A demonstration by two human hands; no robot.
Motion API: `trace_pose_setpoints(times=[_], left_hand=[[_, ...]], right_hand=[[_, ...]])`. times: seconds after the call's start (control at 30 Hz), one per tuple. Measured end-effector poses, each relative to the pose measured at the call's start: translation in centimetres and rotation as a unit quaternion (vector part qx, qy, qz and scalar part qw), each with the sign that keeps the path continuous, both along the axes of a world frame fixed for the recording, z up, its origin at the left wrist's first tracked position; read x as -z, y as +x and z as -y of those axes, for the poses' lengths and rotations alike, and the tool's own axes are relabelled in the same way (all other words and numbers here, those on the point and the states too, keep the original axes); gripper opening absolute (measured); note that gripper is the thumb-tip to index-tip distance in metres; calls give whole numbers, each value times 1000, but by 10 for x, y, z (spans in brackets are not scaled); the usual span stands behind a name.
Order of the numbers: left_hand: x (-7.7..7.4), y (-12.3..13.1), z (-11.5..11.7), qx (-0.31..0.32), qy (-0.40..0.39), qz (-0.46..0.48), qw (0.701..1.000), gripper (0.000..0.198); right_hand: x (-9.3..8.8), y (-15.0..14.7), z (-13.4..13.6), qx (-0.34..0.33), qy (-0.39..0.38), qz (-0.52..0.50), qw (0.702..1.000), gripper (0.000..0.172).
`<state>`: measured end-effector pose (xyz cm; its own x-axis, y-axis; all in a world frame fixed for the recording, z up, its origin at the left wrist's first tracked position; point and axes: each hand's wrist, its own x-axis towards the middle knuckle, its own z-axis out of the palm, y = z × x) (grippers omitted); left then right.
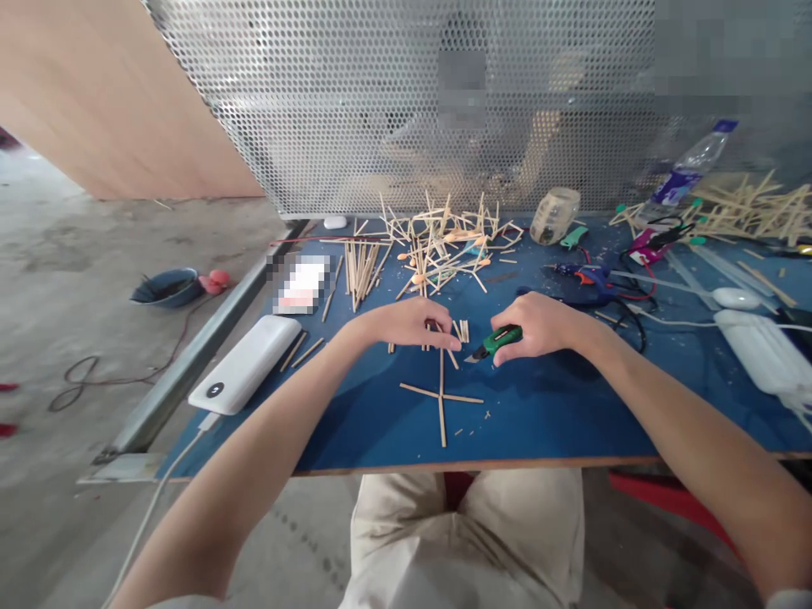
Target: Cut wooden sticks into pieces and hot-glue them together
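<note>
My right hand is wrapped round a green utility knife, its blade pointing down to the left. Left of it, my left hand is bent over the blue table, fingers curled above several short wooden sticks. One short stick slants beneath its fingertips; whether the fingers grip it is unclear. Nearer the table's front edge, thin sticks form a cross lying flat, its upper arm reaching toward my left hand. Small cut scraps lie to the right of the cross.
Behind my hands lie a pile of sticks and a jar. A white power bank is at left. At right are a blue glue gun, cables and a plastic bottle. A perforated metal panel stands behind.
</note>
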<state>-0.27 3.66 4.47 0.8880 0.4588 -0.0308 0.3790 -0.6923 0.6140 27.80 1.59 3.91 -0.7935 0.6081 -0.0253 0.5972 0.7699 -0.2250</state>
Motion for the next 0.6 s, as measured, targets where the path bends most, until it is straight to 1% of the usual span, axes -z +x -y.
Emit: trace_pose_setpoints(times=[0.13, 0.23, 0.3, 0.37, 0.43, 0.5, 0.6], left_hand=[[2, 9, 7, 33, 27, 10, 999, 28], [8, 12, 4, 56, 42, 1, 998, 23], [11, 13, 1, 60, 50, -8, 997, 21], [13, 13, -1, 55, 58, -9, 997, 20], [12, 12, -2, 42, 72, -1, 997, 22], [7, 9, -3, 26, 93, 7, 995, 25], [-2, 0, -6, -11, 137, 32, 990, 25]], right_hand=[[2, 4, -4, -11, -15, -23, 1000, 52], [3, 5, -5, -25, -37, -44, 998, 51], [3, 5, -5, -30, -42, -49, 997, 53], [2, 4, -3, -27, -32, -53, 998, 56], [0, 1, -1, -20, -13, -54, 998, 58], [-1, -4, 3, -16, -3, -48, 999, 60], [3, -12, 10, -25, -13, -32, 999, 63]])
